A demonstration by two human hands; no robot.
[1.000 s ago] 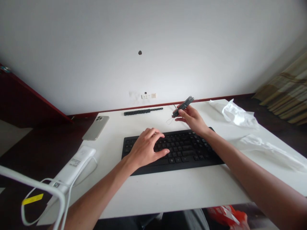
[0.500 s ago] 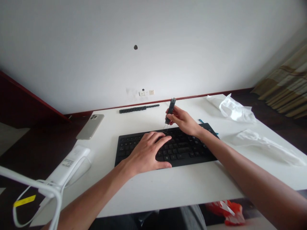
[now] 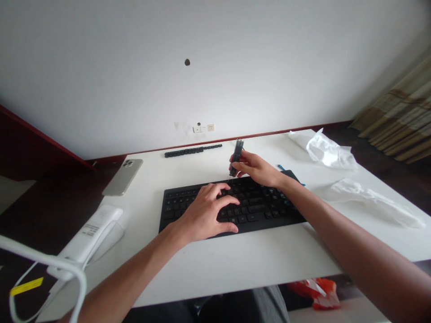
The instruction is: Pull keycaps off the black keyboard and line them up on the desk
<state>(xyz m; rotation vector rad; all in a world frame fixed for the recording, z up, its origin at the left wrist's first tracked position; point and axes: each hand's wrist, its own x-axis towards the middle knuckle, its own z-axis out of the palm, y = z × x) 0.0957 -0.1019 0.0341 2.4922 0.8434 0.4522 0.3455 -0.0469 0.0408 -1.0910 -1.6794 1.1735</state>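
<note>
A black keyboard [image 3: 257, 208] lies across the white table. My left hand [image 3: 210, 211] rests on its middle, fingers spread and bent over the keys, thumb at the front edge. Above the back rows, my right hand [image 3: 254, 168] grips a dark keycap puller [image 3: 237, 157] upright between thumb and fingers. Thin wires come out of the puller's lower end and reach down to the keys beside my left index finger. Whether they hook a key is too small to tell. Behind the keyboard, removed black keycaps [image 3: 184, 152] stand in a row.
To the left lie a phone [image 3: 123, 177] and a white power strip [image 3: 85, 237] with a looping white cable [image 3: 81, 278]. Crumpled white bags [image 3: 332, 150] are on the right. A blue tool [image 3: 281, 168] pokes out behind the keyboard. The table [image 3: 202, 264] meets a wall.
The keycap puller has dropped slightly toward the keys, its wires now less exposed. My left fingers have spread a little wider. The whole view has shifted slightly.
</note>
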